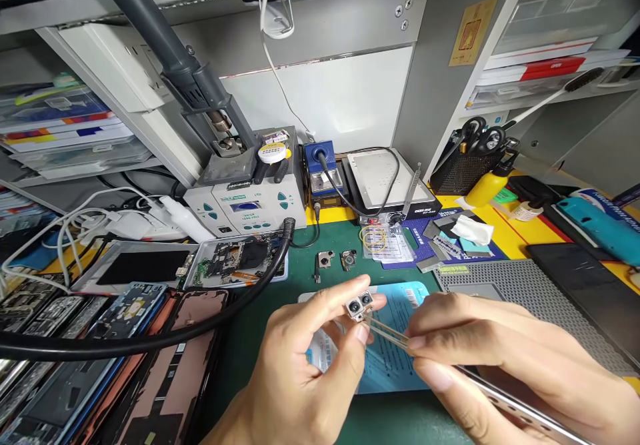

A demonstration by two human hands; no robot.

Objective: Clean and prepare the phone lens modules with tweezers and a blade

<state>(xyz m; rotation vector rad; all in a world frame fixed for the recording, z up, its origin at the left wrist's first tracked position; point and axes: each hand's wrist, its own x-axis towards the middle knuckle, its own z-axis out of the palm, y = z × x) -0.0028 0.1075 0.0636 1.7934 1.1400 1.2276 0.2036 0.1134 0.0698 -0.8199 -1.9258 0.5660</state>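
Between the thumb and fingers of my left hand [320,358] is a small phone camera module [360,305] with two dark round lenses facing up. My right hand [480,351] is closed around metal tweezers [390,333]. The tweezer tips reach the lower edge of the module beside my left thumb; whether they grip it I cannot tell. Beneath both hands lies a light-blue printed card [390,371]. Two loose camera parts, one on the left [325,259] and one on the right [349,259], rest on the green mat [295,268] beyond my left hand.
A thick black hose [200,335] arcs across the left side, over opened phones [170,365]. Behind stand a grey rework station [250,201], a soldering iron holder [325,171] and a flat heating plate [385,181]. At right are a perforated grey pad [530,305] and a yellow bottle [485,187].
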